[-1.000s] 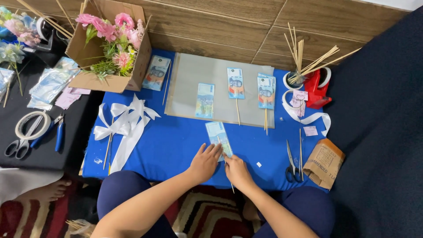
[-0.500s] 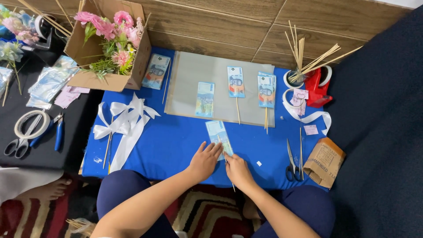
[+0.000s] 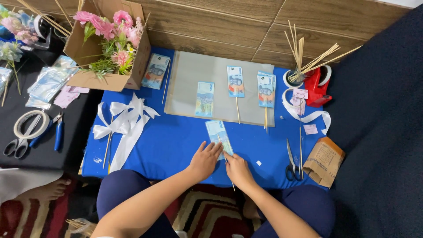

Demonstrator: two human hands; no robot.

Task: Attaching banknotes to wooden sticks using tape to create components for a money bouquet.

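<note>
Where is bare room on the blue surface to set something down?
Bare blue cloth lies between the white ribbon bows and the banknote under the left hand and right hand. The right edge is crowded: scissors, brown paper bag, red tape dispenser.

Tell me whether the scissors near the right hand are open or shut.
Shut: the scissors lie flat on the blue cloth, blades together in one narrow point, beyond the right hand.
</note>
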